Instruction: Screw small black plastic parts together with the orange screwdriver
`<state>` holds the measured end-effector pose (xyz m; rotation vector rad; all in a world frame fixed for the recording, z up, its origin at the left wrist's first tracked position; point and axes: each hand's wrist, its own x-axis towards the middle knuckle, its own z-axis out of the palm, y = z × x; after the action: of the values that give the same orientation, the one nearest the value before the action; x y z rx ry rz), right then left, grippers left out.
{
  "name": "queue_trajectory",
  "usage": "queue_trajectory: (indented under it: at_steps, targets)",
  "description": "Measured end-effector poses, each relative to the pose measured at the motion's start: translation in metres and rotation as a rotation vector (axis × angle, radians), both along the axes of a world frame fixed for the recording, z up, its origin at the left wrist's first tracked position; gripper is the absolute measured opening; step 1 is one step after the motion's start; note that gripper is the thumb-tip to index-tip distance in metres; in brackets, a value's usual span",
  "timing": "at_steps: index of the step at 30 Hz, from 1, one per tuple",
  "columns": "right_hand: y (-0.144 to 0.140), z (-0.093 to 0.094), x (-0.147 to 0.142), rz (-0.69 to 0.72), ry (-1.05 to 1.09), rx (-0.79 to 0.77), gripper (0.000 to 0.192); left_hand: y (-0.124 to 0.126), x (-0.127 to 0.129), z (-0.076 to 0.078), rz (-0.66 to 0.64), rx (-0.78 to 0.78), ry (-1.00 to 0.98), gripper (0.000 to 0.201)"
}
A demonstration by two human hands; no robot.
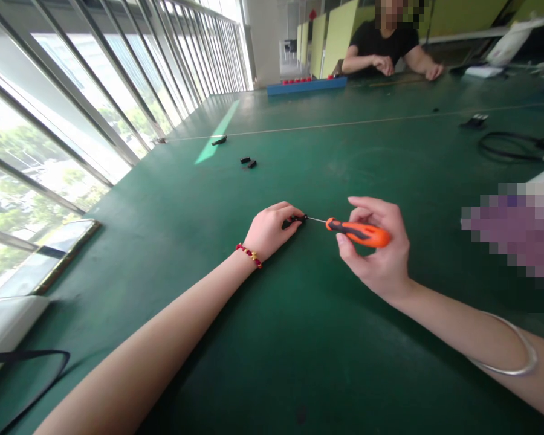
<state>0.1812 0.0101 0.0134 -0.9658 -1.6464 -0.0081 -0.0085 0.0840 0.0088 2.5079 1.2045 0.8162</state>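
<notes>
- Head view: one orange-and-black-handled screwdriver (360,234), tip at one tiny black part (299,218) out front; three more small black pieces (252,164) farther up the table
- left hand (272,229) pinches that part, right hand (385,257) sits apart, loosely around the handle, index finger out
- green tabletop (154,223), metal railing (100,48) left, one person (385,45) opposite

Worktop (326,163): smooth, semi-matt green, soft sheen near the far edge. Screwdriver handle (362,234): smooth orange-and-dark plastic by the look; shaft (316,219): bare shiny metal. Small black part (300,218): plastic-looking, finish too small to read. Bangle (532,356): polished silvery metal. Left-edge railing (49,130): smooth metal. Far-edge shirt (367,40): matt black cloth.
</notes>
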Motion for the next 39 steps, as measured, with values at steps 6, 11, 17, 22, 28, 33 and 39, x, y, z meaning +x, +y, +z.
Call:
queue_trajectory:
  at_steps: [6, 11, 17, 22, 28, 33, 39]
  targets:
    - [-0.0008, -0.0002, 0.0003, 0.028, -0.093, -0.010, 0.012, -0.0001, 0.0002, 0.0000, 0.003, 0.003, 0.004, 0.018]
    - [0.0003, -0.0015, 0.0010, 0.035, 0.025, -0.024, 0.042, 0.0000, -0.0001, -0.0003, -0.003, 0.007, 0.000, 0.018]
    - [-0.0017, -0.0003, -0.0003, 0.066, -0.059, -0.035, 0.018, 0.0001, -0.0003, -0.0004, -0.004, 0.010, 0.004, 0.018]
    - [-0.0003, -0.0032, 0.0009, 0.058, 0.038, -0.050, 0.039, 0.0004, -0.0002, -0.0008, -0.001, 0.001, 0.005, 0.018]
    - [-0.0011, 0.0003, 0.0008, 0.046, -0.085, -0.018, 0.014, -0.0001, -0.0005, -0.0005, -0.001, 0.001, 0.008, 0.018]
    - [-0.0004, -0.0015, 0.0004, 0.015, 0.011, -0.055, 0.035, -0.0003, -0.0002, -0.0005, -0.003, -0.005, 0.012, 0.019]
    - [0.0002, -0.0018, -0.0011, 0.054, 0.095, -0.038, 0.033, -0.0009, 0.0001, 0.0006, 0.007, -0.008, 0.021, 0.019]
